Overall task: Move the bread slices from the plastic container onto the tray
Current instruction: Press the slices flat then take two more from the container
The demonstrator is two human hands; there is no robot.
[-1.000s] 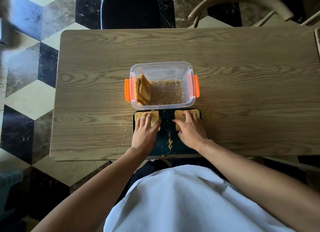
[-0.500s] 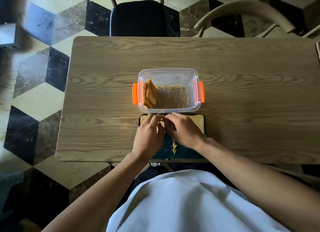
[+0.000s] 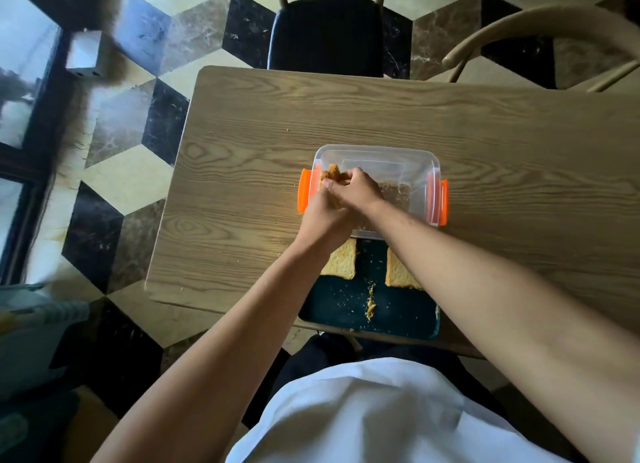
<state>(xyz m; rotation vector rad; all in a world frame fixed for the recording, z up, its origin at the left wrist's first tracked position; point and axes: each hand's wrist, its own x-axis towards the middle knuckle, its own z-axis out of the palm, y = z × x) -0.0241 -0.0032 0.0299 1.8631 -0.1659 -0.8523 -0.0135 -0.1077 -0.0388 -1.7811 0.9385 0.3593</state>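
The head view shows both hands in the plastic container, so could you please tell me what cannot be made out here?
- Bread left in the container: the left hand and right hand cover it, so the count is unclear.
- Which hand grips the slices: the fingers overlap.
- Left slice on the tray and right slice on the tray: the forearms partly hide them.
- Tray: the right forearm covers its right side.

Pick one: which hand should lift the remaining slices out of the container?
Probably the left hand. The bread slices stand at the plastic container's left end, on its own side, while the right hand reaches across the body to get there. Both hands already touch them.
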